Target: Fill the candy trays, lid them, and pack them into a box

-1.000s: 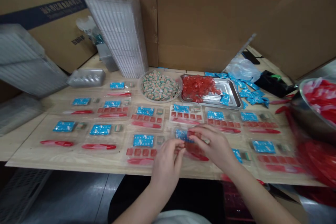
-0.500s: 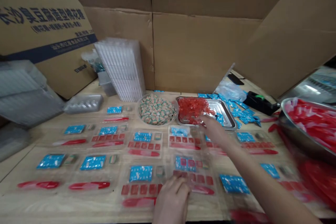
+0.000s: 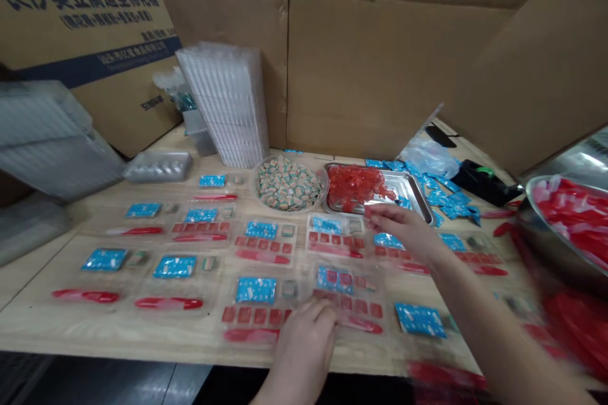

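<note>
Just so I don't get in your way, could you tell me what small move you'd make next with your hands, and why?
I'd probably pinch a few red pieces from the steel tray with the right hand: it hovers at the tray's front rim, right by the pile, while the left hand rests beside the nearest clear plastic tray, ready to steady it.

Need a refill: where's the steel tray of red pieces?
In the head view, the rectangular stainless-steel tray of red pieces sits at the back of the wooden table, right of the round bowl of wrapped sweets, beyond the person's right hand.
</note>
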Demonstrator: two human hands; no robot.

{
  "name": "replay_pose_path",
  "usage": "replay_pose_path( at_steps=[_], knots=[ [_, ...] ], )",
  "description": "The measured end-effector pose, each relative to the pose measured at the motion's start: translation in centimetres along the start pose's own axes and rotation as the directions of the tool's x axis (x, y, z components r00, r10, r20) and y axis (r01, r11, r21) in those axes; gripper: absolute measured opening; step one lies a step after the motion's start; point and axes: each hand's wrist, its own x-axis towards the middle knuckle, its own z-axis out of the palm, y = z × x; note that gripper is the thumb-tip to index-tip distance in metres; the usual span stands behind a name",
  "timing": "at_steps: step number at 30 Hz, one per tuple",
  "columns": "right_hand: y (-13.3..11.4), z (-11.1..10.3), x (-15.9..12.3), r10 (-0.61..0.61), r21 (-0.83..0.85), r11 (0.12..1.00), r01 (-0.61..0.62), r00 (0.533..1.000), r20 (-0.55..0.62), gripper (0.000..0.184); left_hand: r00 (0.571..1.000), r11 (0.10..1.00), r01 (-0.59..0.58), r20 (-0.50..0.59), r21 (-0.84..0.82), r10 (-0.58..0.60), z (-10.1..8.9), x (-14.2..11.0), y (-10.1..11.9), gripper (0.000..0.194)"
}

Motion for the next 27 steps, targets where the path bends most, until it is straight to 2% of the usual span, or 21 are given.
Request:
replay_pose_path(
  at_steps=[2, 3, 5, 7, 9, 12, 16, 18, 20, 22, 24, 27],
  knots=[
    [-1.9, 1.7, -3.4, -0.009, 0.272, 0.962, 0.003, 1.000, 0.020, 0.031, 0.994, 0.985, 0.099, -0.042, -0.139, -0.106, -0.6, 0.5, 0.6, 0.019],
    [-2.9, 2.7, -5.0, -0.026, 0.325, 0.946, 0.014, 0.999, 0.032, 0.031, 0.983, 0.961, 0.143, -0.081, -0.237, -0.166, -1.0, 0.9, 0.9, 0.021],
    [-4.8, 4.7, -7.7, -0.054, 0.336, 0.941, 0.034, 0.997, 0.049, 0.032, 0.948, 0.853, 0.202, -0.124, -0.482, -0.294, -1.6, 1.8, 1.3, 0.029],
    [-6.3, 6.4, -9.5, -0.069, 0.276, 0.960, 0.057, 0.997, 0.036, 0.029, 0.919, 0.676, 0.230, -0.073, -0.700, -0.388, -2.1, 2.6, 1.6, 0.031],
    [-7.1, 7.3, -10.4, -0.079, 0.229, 0.971, 0.076, 0.997, 0.005, 0.025, 0.910, 0.541, 0.232, -0.016, -0.808, -0.414, -2.4, 2.9, 1.7, 0.024],
    [-7.7, 7.7, -10.7, -0.070, 0.280, 0.958, 0.067, 0.998, 0.002, 0.022, 0.913, 0.504, 0.193, -0.033, -0.842, -0.406, -2.7, 2.7, 1.4, 0.018],
    [-7.8, 7.7, -10.8, -0.028, 0.389, 0.921, 0.017, 0.999, 0.023, 0.022, 0.921, 0.528, 0.175, -0.051, -0.831, -0.385, -2.8, 1.9, 1.0, 0.019],
    [-7.7, 7.9, -11.0, -0.010, 0.403, 0.915, 0.003, 1.000, 0.016, 0.021, 0.921, 0.556, 0.174, -0.065, -0.813, -0.383, -2.7, 1.8, 0.9, 0.020],
    [-7.5, 8.3, -11.3, -0.009, 0.379, 0.925, 0.011, 1.000, -0.005, 0.022, 0.911, 0.540, 0.186, -0.062, -0.821, -0.408, -2.6, 1.9, 1.0, 0.019],
    [-7.2, 8.6, -11.6, -0.069, 0.293, 0.953, 0.076, 0.997, -0.035, 0.024, 0.881, 0.469, 0.200, -0.052, -0.861, -0.470, -2.5, 2.0, 1.1, 0.013],
    [-7.1, 8.6, -11.8, -0.200, 0.154, 0.966, 0.206, 0.978, -0.055, 0.029, 0.848, 0.364, 0.202, -0.024, -0.909, -0.530, -2.5, 2.2, 1.1, 0.009],
    [-7.1, 8.2, -11.8, -0.358, -0.001, 0.933, 0.359, 0.932, -0.063, 0.034, 0.847, 0.214, 0.230, 0.087, -0.949, -0.525, -2.5, 2.3, 1.1, 0.016]
  ],
)
